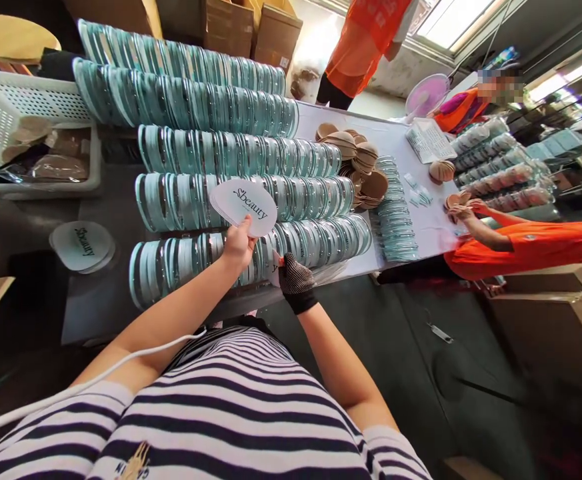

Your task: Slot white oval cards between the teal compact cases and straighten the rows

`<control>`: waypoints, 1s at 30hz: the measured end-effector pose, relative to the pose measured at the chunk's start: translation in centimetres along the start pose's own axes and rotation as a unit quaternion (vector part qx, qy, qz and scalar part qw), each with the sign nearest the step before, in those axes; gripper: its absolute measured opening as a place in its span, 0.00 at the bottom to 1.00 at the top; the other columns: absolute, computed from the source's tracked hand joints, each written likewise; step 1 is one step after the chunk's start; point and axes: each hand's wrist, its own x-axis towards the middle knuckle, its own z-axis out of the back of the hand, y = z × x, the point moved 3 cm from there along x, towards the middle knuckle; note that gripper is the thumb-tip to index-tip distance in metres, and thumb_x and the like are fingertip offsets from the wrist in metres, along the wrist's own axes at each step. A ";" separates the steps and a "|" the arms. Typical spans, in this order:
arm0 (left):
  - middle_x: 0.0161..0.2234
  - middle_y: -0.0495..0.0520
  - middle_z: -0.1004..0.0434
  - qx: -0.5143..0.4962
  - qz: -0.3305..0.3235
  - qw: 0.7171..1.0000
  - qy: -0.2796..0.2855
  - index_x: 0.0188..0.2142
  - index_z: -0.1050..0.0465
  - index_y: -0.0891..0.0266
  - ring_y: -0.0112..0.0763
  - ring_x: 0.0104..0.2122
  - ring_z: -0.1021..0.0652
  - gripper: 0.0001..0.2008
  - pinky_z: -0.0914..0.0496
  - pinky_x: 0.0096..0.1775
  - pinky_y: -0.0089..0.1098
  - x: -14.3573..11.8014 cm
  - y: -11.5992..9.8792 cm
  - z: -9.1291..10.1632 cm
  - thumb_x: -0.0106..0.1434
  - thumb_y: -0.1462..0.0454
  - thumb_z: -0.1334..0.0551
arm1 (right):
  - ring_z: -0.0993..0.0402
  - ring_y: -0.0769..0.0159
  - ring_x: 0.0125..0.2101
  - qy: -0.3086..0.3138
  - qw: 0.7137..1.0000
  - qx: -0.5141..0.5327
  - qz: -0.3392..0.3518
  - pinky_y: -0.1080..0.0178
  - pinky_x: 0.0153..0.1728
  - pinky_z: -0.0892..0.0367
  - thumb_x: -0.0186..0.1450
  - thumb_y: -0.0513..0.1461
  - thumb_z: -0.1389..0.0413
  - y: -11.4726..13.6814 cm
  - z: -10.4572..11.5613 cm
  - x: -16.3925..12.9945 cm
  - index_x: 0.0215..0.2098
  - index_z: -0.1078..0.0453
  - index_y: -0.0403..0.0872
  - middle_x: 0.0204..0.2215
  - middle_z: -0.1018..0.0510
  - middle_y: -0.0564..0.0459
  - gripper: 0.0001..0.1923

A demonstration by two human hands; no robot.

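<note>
My left hand (237, 245) holds up a small stack of white oval cards (243, 207) printed "Sbeauty", over rows of teal-rimmed clear round cases (231, 157) lined up on edge on the table. My right hand (295, 283), in a dark dotted glove, pinches another white card (275, 268) at the near end of the closest row of cases (181, 260). Only a corner of that card shows.
More "Sbeauty" cards (81, 245) lie on the dark surface at left. A white plastic basket (1, 113) holds brown items. Tan round pads (355, 157) sit mid-table. A person in orange (521, 243) works at the right; another stands at the far end (365, 40).
</note>
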 end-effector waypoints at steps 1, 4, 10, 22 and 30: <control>0.46 0.55 0.19 -0.002 0.001 1.000 -0.003 0.57 0.30 0.57 0.31 0.44 0.19 0.20 0.26 0.50 0.33 0.0 0.0 0.0 0.66 0.69 0.39 | 0.24 0.63 0.31 -0.007 1.000 0.004 0.006 0.66 0.29 0.45 0.73 0.41 0.60 0.0 -0.1 0.4 0.42 0.30 0.42 0.32 0.20 0.45 0.19; 0.45 0.55 0.18 -0.005 0.001 1.000 -0.010 0.56 0.30 0.58 0.30 0.43 0.19 0.19 0.25 0.49 0.33 -0.1 0.0 0.0 0.67 0.70 0.41 | 0.24 0.63 0.32 -0.036 0.999 0.029 0.011 0.67 0.31 0.42 0.72 0.42 0.58 -0.1 0.3 0.9 0.40 0.29 0.42 0.32 0.19 0.45 0.18; 0.46 0.55 0.19 -0.001 0.000 1.000 -0.003 0.55 0.29 0.58 0.32 0.44 0.19 0.19 0.25 0.49 0.33 -0.1 0.1 0.2 0.65 0.69 0.39 | 0.25 0.68 0.32 0.022 0.990 0.141 0.009 0.69 0.31 0.41 0.68 0.41 0.50 -1.3 2.2 1.0 0.37 0.30 0.46 0.33 0.20 0.51 0.09; 0.48 0.57 0.20 0.000 -0.014 1.000 0.004 0.57 0.31 0.59 0.33 0.46 0.20 0.22 0.27 0.52 0.36 -0.1 0.3 0.3 0.64 0.66 0.36 | 0.23 0.63 0.35 0.063 0.995 0.069 -0.025 0.66 0.32 0.41 0.71 0.40 0.55 1.0 -1.6 0.8 0.45 0.29 0.44 0.35 0.20 0.45 0.14; 0.48 0.58 0.20 -0.007 -0.045 0.999 0.022 0.57 0.31 0.60 0.35 0.47 0.20 0.21 0.28 0.53 0.36 -0.3 0.4 0.2 0.64 0.66 0.36 | 0.35 0.69 0.18 0.232 0.838 0.493 -0.032 0.68 0.21 0.39 0.68 0.51 0.54 0.2 -2.8 0.4 0.50 0.34 0.48 0.19 0.31 0.58 0.20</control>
